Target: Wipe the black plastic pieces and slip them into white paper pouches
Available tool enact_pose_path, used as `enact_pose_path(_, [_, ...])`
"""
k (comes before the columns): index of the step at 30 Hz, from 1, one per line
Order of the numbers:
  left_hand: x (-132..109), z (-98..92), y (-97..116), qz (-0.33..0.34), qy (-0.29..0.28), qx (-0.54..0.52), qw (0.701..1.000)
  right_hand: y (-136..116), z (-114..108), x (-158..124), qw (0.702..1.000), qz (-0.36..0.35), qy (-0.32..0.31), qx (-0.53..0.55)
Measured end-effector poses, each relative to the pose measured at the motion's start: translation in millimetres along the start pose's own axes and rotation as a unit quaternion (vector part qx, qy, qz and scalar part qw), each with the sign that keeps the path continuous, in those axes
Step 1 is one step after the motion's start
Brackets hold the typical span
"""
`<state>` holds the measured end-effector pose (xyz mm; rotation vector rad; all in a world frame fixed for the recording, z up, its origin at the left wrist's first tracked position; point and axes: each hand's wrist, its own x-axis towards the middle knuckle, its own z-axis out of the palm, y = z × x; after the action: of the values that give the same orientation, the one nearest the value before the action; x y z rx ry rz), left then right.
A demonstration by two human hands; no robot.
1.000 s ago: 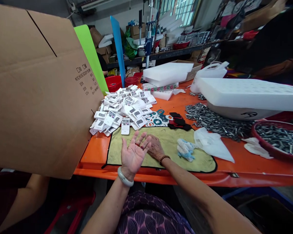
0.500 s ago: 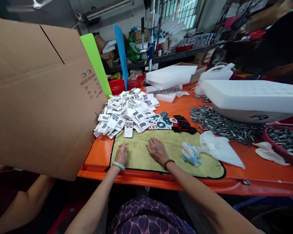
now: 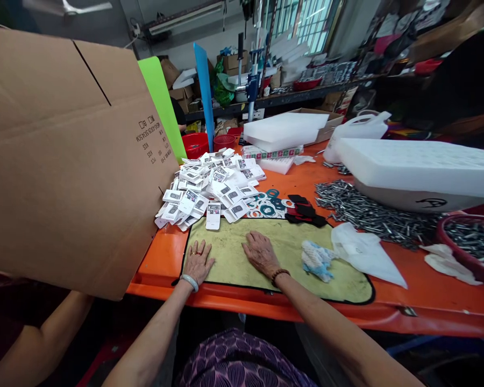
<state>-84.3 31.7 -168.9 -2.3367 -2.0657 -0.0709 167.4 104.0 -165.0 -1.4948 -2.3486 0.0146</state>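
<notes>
My left hand (image 3: 199, 261) lies flat with fingers spread on the left part of a yellow-green cloth mat (image 3: 234, 258) with black edging. Nothing is in it. On the middle of the mat rests my right hand (image 3: 261, 251), palm down, fingers stretched out and holding nothing. Just beyond the mat is a heap of white printed cards (image 3: 221, 180); one card (image 3: 213, 216) lies at its near edge. Teal and white rings (image 3: 268, 207) and black and red pieces (image 3: 304, 209) are scattered beside the heap. A crumpled white and blue cloth (image 3: 318, 260) sits to the right of my right hand.
A large cardboard box (image 3: 72, 172) stands on the left, near another person's arm (image 3: 64, 322). Metal parts (image 3: 375, 212) lie piled on the orange table (image 3: 435, 301), beneath a white foam block (image 3: 423, 161). A white plastic sheet (image 3: 367, 252) overlaps the mat's right side.
My left hand has turned and flattened onto the mat, moving slightly left, with its fingers now spread. My right hand stays in place. The view has shifted a little.
</notes>
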Motion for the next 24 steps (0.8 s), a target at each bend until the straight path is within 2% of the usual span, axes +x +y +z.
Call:
enact_pose_path(5, [-1.5, -3.9, 1.7, -0.001, 0.000, -0.004, 1.000, -0.3, 1.0, -1.1, 1.000, 0.005, -0.007, 0.005])
enact_pose_path(10, [-2.4, -7.1, 1.6, -0.014, -0.015, -0.011, 1.000, 0.4, 9.0, -2.2, 0.998, 0.061, 0.017, -0.023])
enact_pose_path(16, [-1.6, -9.9, 2.3, -0.102, -0.021, 0.001, 0.995, 3.6, 15.5, 1.3, 0.992, 0.097, -0.077, -0.026])
enact_pose_path(20, [-1.2, -11.1, 3.6, -0.106, -0.036, 0.005, 0.994, 4.7, 12.7, 2.5, 0.989, 0.090, -0.110, -0.030])
enact_pose_path(24, [-5.7, -9.8, 3.9, -0.105, -0.038, 0.014, 0.994, 3.5, 11.7, -1.3, 0.990, 0.092, -0.107, -0.029])
